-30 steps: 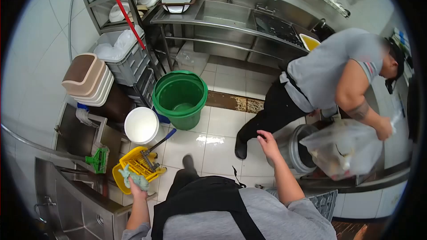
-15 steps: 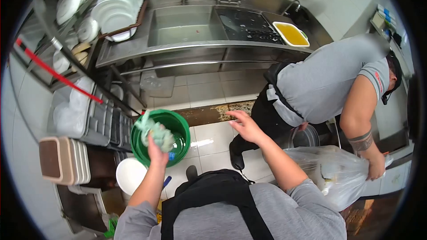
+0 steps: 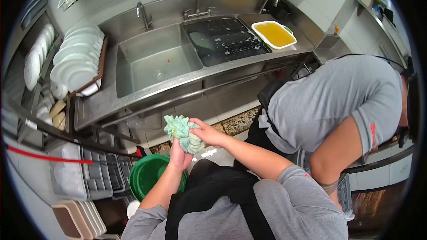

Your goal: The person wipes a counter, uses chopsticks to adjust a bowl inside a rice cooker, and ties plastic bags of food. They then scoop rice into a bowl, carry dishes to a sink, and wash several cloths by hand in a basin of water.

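One cloth (image 3: 179,131) partly behind fingers (image 3: 199,123)

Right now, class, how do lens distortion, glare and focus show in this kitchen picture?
Head view: the steel counter bows, and black fills the corners; head view: white glare marks the floor below-right of the pale-green cloth; head view: the cloth's folds are readable.

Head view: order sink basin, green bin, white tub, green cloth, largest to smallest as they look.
1. Sink basin
2. Green bin, partly hidden
3. White tub and green cloth: too alike to rank
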`<action>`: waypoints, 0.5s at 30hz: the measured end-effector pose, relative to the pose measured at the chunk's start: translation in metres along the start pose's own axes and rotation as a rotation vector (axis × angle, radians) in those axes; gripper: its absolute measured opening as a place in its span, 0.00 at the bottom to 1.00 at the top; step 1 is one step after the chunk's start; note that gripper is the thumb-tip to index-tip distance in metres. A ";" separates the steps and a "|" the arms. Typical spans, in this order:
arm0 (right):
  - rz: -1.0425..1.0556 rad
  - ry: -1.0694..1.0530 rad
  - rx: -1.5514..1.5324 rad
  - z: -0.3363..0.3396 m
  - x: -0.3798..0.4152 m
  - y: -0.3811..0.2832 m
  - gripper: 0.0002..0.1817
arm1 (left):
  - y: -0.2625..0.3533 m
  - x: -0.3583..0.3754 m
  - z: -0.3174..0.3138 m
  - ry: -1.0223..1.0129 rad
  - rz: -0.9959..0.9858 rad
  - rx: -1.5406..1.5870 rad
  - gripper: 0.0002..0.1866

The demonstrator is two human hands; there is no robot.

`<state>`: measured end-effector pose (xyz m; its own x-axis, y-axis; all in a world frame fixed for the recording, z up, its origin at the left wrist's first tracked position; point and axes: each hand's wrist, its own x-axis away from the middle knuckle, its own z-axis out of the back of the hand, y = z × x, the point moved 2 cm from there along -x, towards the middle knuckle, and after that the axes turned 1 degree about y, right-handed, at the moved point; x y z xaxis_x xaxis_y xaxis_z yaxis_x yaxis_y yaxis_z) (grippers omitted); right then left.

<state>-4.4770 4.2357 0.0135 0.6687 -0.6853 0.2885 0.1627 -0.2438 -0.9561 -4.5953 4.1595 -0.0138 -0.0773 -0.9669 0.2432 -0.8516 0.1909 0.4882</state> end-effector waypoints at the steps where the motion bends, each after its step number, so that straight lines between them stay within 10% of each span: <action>1: -0.044 0.027 -0.209 0.007 -0.018 -0.002 0.26 | 0.007 -0.021 -0.001 0.040 -0.023 -0.044 0.28; 15: 0.360 0.082 -0.020 0.125 -0.181 -0.065 0.48 | 0.091 -0.241 0.002 0.137 -0.126 -0.535 0.23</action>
<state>-4.5180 4.4614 0.0168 0.6203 -0.7819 -0.0628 -0.0879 0.0102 -0.9961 -4.6554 4.4100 -0.0296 0.1063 -0.9637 0.2449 -0.4660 0.1693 0.8684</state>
